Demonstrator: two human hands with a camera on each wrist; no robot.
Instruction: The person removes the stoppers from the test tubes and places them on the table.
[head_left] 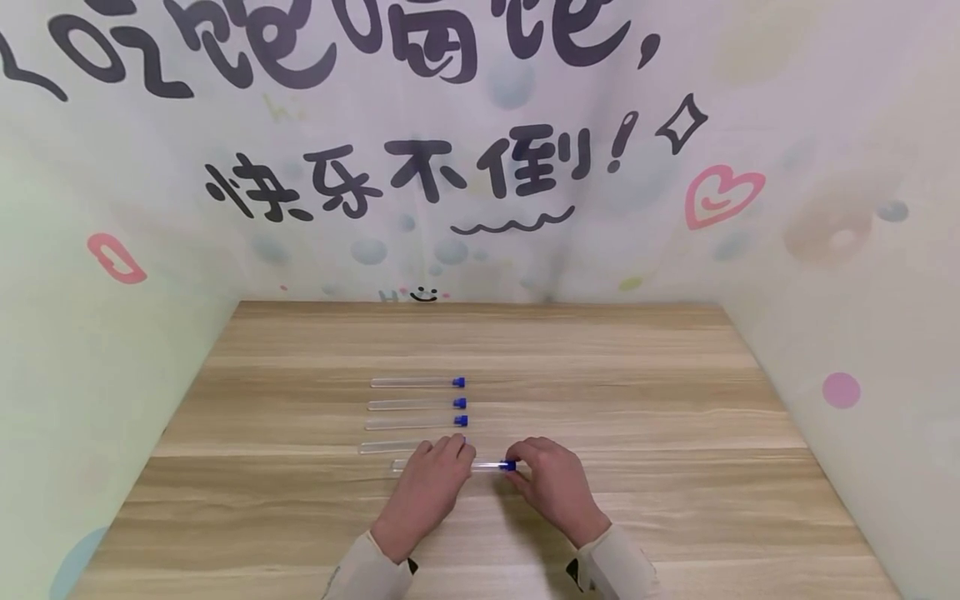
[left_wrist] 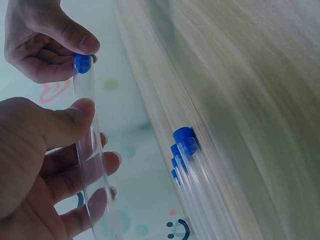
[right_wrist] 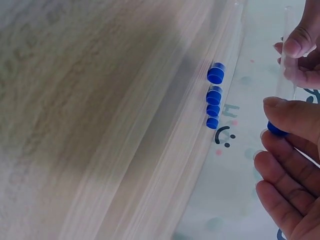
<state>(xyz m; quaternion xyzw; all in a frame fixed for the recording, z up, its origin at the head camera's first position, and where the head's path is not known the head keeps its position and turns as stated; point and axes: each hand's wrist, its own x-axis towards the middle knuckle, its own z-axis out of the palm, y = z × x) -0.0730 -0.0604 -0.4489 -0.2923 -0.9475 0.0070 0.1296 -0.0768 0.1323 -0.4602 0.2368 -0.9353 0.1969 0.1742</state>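
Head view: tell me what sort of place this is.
Likely a staged tabletop work area: a wood-grain table, a printed backdrop close behind it, and four blue-capped tubes lined up on the wood.

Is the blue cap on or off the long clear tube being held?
On: the left wrist view shows the cap, pinched by the right hand, plugging the tube. Tightness I cannot tell.

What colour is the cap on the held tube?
Blue; the cap shows best in the left wrist view.
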